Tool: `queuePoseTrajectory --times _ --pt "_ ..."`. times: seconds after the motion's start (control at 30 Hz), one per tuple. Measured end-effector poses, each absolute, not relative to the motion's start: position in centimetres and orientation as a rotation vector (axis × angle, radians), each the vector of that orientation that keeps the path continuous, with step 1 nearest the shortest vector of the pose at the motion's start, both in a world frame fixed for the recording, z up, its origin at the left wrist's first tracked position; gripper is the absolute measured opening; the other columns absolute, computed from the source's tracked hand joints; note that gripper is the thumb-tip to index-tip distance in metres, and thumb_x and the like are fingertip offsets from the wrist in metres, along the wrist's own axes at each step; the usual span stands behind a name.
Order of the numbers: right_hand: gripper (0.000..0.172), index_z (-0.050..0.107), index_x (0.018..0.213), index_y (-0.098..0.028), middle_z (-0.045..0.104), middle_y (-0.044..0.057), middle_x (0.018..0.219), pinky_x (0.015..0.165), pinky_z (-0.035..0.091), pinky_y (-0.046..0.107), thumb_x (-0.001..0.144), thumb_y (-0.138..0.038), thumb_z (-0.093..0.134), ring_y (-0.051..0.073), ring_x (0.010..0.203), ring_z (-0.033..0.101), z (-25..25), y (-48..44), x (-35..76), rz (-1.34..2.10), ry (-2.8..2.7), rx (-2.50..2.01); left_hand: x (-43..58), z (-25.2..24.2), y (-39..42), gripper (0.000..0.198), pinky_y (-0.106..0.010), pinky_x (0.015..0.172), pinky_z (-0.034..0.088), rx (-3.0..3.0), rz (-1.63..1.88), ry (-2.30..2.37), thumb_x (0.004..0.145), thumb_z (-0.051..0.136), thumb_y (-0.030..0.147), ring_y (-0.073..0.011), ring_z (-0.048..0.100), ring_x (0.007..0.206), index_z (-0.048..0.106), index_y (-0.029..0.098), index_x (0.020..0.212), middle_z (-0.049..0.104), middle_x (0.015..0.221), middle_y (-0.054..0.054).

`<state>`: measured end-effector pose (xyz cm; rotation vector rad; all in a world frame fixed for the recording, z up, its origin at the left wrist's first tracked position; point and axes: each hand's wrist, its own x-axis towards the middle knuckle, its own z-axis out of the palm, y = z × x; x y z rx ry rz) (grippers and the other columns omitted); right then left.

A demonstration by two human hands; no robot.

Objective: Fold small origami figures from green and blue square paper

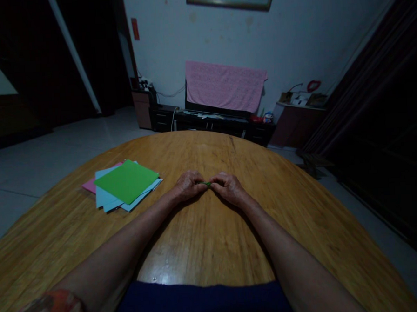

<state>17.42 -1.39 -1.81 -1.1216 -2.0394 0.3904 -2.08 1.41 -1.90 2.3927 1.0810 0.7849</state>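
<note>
Between my two hands is a small piece of folded green paper point(207, 184), mostly covered by the fingers. My left hand point(190, 185) pinches its left end, thumb toward me. At the right end, my right hand point(228, 187) grips it with thumb and bent fingers. Both hands rest low over the round wooden table, nearly touching each other. To the left of my left hand lies a loose stack of paper, with a bright green sheet point(128, 181) on top. Light blue sheets point(104, 195) and a pink sheet point(89, 184) stick out beneath it.
The round wooden table point(206, 240) spreads out in front of me, its far edge curving toward a low black TV cabinet point(192, 121). A pink cloth point(224, 85) drapes over the screen there. A small side cabinet point(297, 123) stands at the right, near dark curtains point(354, 78).
</note>
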Motion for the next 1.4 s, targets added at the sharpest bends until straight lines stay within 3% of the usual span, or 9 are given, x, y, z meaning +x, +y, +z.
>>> queuePoseTrajectory --times 0.13,0.67,0.9,1.1,1.3,1.4 --pt "0.014 0.073 0.081 -0.022 0.067 0.003 0.078 0.071 0.044 0.027 0.079 -0.018 0.060 0.015 0.074 0.060 -2.0 -1.2 17.6 0.338 -2.067 -1.165 -2.4 -1.9 1.6 0.019 -0.027 0.079 0.041 2.462 0.731 1.076 0.080 0.058 0.030 -0.0167 0.058 0.085 0.073 0.019 0.084 0.067 0.085 -0.004" --pt "0.018 0.070 0.090 -0.021 0.070 0.004 0.087 0.076 0.045 0.029 0.075 -0.019 0.061 0.018 0.082 0.061 -1.8 -1.4 17.4 0.288 -2.145 -1.230 -2.0 -2.0 1.5 0.017 -0.032 0.085 0.040 2.564 0.679 1.159 0.082 0.054 0.026 -0.0203 0.055 0.092 0.068 0.016 0.083 0.064 0.095 -0.007" --pt "0.018 0.067 0.090 -0.018 0.068 0.002 0.080 0.067 0.045 0.027 0.075 -0.025 0.060 0.016 0.073 0.061 -2.1 -1.2 17.2 0.506 -1.968 -1.257 -2.1 -1.8 1.5 0.019 -0.027 0.072 0.042 2.301 0.784 1.168 0.078 0.059 0.034 -0.0157 0.054 0.078 0.066 0.016 0.076 0.061 0.079 -0.003" --pt "0.031 0.059 0.100 -0.019 0.061 -0.002 0.069 0.050 0.039 0.021 0.072 -0.032 0.061 0.010 0.053 0.051 -2.4 -1.3 16.6 0.952 -1.616 -1.183 -1.9 -1.0 0.8 0.026 -0.022 0.052 0.038 1.739 0.875 1.040 0.068 0.068 0.036 -0.0099 0.051 0.057 0.067 0.013 0.079 0.062 0.067 -0.001" --pt "0.033 0.057 0.096 -0.020 0.060 -0.002 0.071 0.046 0.036 0.020 0.068 -0.036 0.066 0.008 0.050 0.049 -1.7 -2.0 15.7 1.147 -1.464 -1.116 -1.3 -0.5 -0.2 0.018 -0.022 0.052 0.041 1.373 0.873 0.908 0.069 0.067 0.030 -0.0087 0.054 0.055 0.062 0.014 0.074 0.063 0.067 -0.002" --pt "0.032 0.059 0.092 -0.019 0.061 -0.002 0.068 0.047 0.038 0.020 0.068 -0.037 0.067 0.008 0.050 0.050 -1.4 -2.2 15.5 1.149 -1.490 -1.128 -1.3 -0.6 -0.2 0.017 -0.021 0.048 0.037 1.400 0.876 0.938 0.069 0.067 0.029 -0.0072 0.049 0.050 0.060 0.014 0.071 0.058 0.059 0.000"
